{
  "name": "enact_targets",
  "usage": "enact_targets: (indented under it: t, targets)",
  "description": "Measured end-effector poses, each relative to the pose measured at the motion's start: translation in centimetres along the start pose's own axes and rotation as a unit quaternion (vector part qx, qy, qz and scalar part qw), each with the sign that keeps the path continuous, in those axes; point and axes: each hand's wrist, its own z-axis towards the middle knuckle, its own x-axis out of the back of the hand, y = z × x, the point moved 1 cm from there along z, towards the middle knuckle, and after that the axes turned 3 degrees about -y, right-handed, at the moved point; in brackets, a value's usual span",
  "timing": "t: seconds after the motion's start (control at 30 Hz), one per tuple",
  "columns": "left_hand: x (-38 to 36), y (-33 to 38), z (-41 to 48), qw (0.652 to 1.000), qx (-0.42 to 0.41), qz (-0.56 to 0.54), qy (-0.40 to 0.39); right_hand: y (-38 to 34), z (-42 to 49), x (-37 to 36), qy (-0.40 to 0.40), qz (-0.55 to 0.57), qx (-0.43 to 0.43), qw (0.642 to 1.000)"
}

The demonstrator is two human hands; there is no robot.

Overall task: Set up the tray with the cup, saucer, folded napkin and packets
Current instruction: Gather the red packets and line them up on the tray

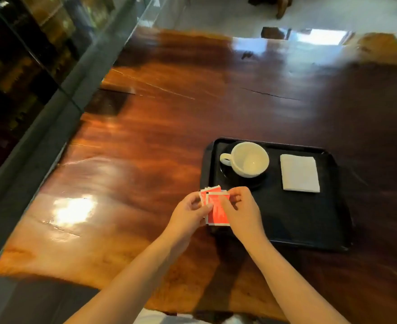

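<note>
A black tray (309, 225) lies on the wooden table, right of centre. At its far left a white cup (249, 161) stands upright on a dark saucer (258, 182), handle to the left. A white folded napkin (300, 173) lies flat at the tray's far right. Over the tray's near left corner, both hands hold a small stack of red packets (217, 210) with white edges. My left hand (189, 215) grips the stack from the left, and my right hand (242, 210) pinches the front packet from the right.
The polished wooden table (134, 160) reaches far to the left and back, with bright glare patches. A glass partition (59, 90) runs along its left edge. The table's near edge lies just below my forearms.
</note>
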Motion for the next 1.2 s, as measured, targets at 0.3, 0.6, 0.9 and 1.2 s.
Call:
enact_targets:
  t: [0.3,0.6,0.9,1.2]
  targets:
    - [-13.0,-2.8,0.7,0.956,0.153,-0.207,-0.144,7.3,-0.2,15.0,-0.222,0.038,0.049,0.973]
    - [-19.6,-4.6,0.7,0.968,0.181,-0.143,-0.1,9.6,1.0,20.6,-0.269,-0.033,0.093,0.958]
    - [-18.4,-3.8,3.6,0.994,0.044,0.101,0.002,10.7,5.3,19.0,-0.229,-0.075,0.072,0.968]
    - [-17.0,-6.1,7.9,0.994,0.039,0.072,0.072,14.2,7.4,14.8,-0.134,0.012,-0.058,0.989]
